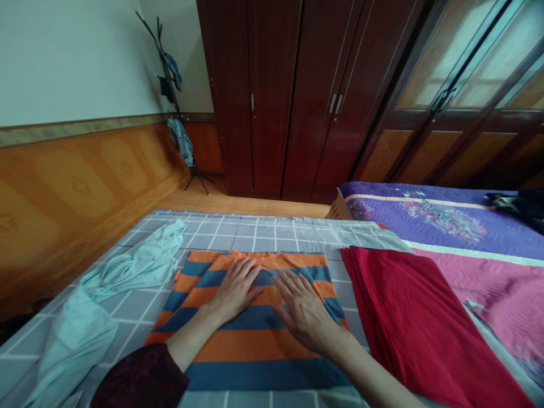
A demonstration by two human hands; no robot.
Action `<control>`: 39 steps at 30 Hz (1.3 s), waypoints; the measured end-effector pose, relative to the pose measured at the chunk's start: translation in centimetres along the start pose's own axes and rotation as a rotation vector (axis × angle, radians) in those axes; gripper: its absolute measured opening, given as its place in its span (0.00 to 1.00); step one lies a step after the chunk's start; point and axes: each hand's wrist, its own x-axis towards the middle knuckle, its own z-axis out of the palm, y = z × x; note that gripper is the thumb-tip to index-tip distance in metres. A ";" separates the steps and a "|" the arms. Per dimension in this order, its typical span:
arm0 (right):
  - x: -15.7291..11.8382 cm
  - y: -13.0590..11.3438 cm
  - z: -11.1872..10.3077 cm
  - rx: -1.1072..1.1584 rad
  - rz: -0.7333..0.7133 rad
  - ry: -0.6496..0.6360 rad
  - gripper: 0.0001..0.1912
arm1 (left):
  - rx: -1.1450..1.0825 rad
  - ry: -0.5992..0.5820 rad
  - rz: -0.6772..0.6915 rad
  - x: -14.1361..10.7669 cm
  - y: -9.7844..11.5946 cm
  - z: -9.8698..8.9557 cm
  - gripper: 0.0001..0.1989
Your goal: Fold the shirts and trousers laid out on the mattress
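An orange and blue striped shirt lies spread out in front of me, its sleeves apparently tucked beneath it. My left hand rests flat on its upper middle part, fingers stretched toward the collar edge. Beside it, my right hand also lies on the cloth with its fingers out and slightly spread. Neither hand grips the fabric. To the right is a folded red garment, apart from the shirt. A crumpled pale mint garment stretches along the left side.
Under the clothes is a grey checked sheet. A bed with a purple and pink cover adjoins on the right, with a dark item on it. Beyond stand a dark red wardrobe and a coat stand with things hung on it.
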 end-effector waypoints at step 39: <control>-7.0 9.4 0.2 0.154 0.651 0.038 0.26 | -0.110 0.256 -0.266 -10.4 -8.7 -4.3 0.26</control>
